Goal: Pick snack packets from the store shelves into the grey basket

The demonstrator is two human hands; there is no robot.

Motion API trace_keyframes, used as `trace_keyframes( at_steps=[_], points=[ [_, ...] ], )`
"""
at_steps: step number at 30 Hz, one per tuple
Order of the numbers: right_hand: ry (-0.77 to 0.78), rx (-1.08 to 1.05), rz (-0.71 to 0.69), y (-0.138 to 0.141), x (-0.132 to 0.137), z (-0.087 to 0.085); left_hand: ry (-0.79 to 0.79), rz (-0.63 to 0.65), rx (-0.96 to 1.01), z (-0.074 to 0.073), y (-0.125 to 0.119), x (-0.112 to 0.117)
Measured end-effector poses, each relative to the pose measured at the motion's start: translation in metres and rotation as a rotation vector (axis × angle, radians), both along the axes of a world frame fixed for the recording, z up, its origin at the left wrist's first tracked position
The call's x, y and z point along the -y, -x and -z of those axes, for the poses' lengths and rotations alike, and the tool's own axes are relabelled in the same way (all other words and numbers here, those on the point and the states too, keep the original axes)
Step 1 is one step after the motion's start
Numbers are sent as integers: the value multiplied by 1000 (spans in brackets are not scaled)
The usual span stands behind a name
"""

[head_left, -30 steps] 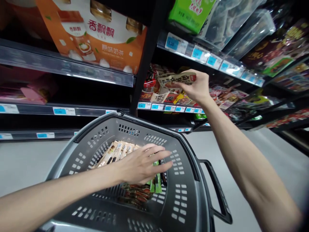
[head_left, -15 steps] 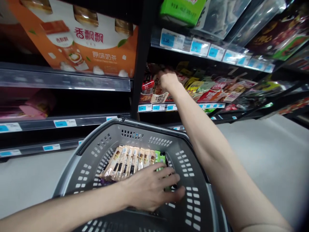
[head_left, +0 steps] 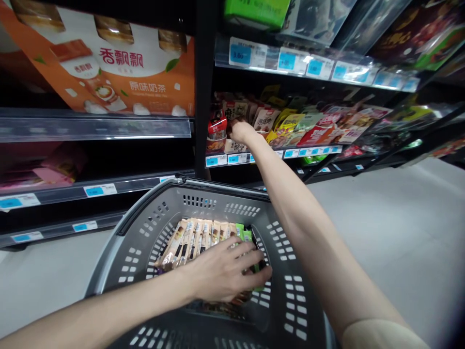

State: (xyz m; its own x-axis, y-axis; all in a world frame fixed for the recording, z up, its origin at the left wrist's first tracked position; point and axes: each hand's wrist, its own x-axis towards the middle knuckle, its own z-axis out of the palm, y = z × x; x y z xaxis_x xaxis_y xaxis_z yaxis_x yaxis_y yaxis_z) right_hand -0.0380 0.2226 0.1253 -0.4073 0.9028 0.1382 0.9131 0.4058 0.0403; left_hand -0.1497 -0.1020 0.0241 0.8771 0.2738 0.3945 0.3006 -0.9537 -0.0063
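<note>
My left hand (head_left: 232, 271) is inside a grey shopping basket (head_left: 203, 196), palm down with its fingers spread, over a row of small packets. Beige packets (head_left: 196, 232) stand side by side there, with bright green packets (head_left: 240, 231) at the right end, partly under my fingers. My right hand (head_left: 241, 132) reaches into the snack shelf, its fingers curled at a brown snack packet (head_left: 230, 126). The fingertips are largely hidden. Just below the hand is a beige box front with black lettering (head_left: 235, 146), and a red packet (head_left: 217, 127) stands to its left.
More snack packets, yellow (head_left: 286, 127) and red (head_left: 315, 135), line the same shelf to the right. Above them runs a shelf edge with price tags (head_left: 247, 52). An orange milk tea carton (head_left: 145, 92) stands on the left shelf. Grey floor (head_left: 395, 208) lies at right.
My right hand has moved lower and left among the snack packets, uncovering those behind it. My left hand stays over the basket's packets. The view has shifted slightly.
</note>
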Motion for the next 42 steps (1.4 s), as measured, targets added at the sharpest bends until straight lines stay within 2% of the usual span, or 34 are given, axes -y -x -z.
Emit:
trace_keyframes(
  at_steps=[2,7,11,13,17,21,26,34,42],
  points=[
    [7,-14,29,2,0,1,3,-2,-17,3,1,-1],
    [-124,-106,0,2,8,2,18,-11,-47,6,4,-6],
    [8,-67,63,5,12,-4,12,-24,-93,8,5,-8],
    [20,-91,96,6,15,-6,6,-34,-128,9,5,-8],
    [-113,-174,102,7,22,-5,-3,-34,-157,9,6,-8],
    [-66,-148,71,5,24,-4,15,-34,-162,10,7,-9],
    [-190,-135,18,6,29,-4,24,-43,-202,11,8,-11],
    [-26,-111,31,12,25,-10,40,-72,-231,13,8,-11],
    [-61,-190,59,-4,31,-3,-3,-90,-283,20,12,-20]
  ],
)
